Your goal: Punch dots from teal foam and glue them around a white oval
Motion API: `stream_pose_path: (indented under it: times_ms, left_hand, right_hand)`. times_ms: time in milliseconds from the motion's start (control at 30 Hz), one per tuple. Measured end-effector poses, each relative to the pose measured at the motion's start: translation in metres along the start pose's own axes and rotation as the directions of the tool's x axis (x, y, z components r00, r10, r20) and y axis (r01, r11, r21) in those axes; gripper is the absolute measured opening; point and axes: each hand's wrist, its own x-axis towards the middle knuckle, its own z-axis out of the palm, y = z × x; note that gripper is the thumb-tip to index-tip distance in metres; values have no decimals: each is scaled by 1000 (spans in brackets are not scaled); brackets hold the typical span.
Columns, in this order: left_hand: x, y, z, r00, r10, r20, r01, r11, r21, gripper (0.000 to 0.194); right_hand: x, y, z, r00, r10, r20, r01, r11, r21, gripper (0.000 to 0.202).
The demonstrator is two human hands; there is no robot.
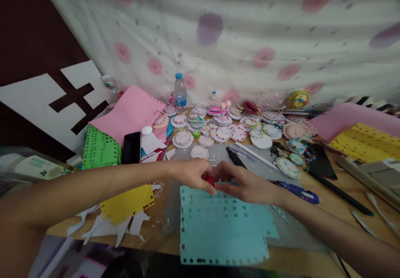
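Note:
My left hand (193,174) is closed on a small red object (209,180), mostly covered by the fingers. Close beside it, my right hand (242,184) has bent fingers and a gap between thumb and forefinger; nothing shows in that gap. Whether its fingertips touch the red object, I cannot tell. Just below both hands lies a light blue sheet (218,232) with heart-shaped holes along its edges and in rows near its top. Its near end reaches over the table's front edge. Under it is a grey mat (300,224).
Several decorated paper discs (222,134) crowd the back. A water bottle (180,92) stands behind. To the left are a phone (131,148), a pink sheet (131,111) and a yellow sheet (128,203). A dark blue cutter-like tool (296,191) and a white stick (256,156) lie right.

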Motion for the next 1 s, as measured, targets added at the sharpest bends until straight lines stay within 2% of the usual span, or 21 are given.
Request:
stream_pose_path:
  times_ms: [100,133,233,367,567,667,767,833,933,1000]
  left_hand:
    - [3,5,-1,999,28,-25,-27,998,55,16]
    - [5,6,-1,999,38,-29,-36,997,71,13]
    - [8,7,0,999,45,-24,-42,990,132,3]
    - [9,6,2,999,38,-38,-30,980,199,8]
    - [16,0,5,999,47,-14,-43,979,202,6]
    - [19,-2,6,998,52,-21,-48,986,161,6]
    - [18,-4,3,999,37,-22,-35,993,109,2]
    - [16,-7,-2,999,34,-9,-33,997,74,13]
    - [13,-15,-10,997,45,56,-43,999,-31,26]
    - [12,-21,-15,993,55,103,-40,989,-141,27]
  right_hand:
    - [6,-4,-2,999,-20,44,16,996,88,57]
    - [10,-2,-1,998,-20,67,14,996,85,62]
    - [24,11,5,997,-20,70,18,1000,17,57]
    - [34,28,13,999,-47,15,46,999,19,46]
    - [34,30,16,1000,-22,2,22,999,31,38]
    - [34,22,9,1000,4,22,-3,999,-43,38]
    - [30,13,-5,994,9,113,1,996,-84,45]
    - [25,12,-15,986,6,169,8,997,-78,48]
    - [13,15,-26,978,46,205,-2,978,-207,28]
    - [5,18,-28,976,72,203,-9,955,-297,23]
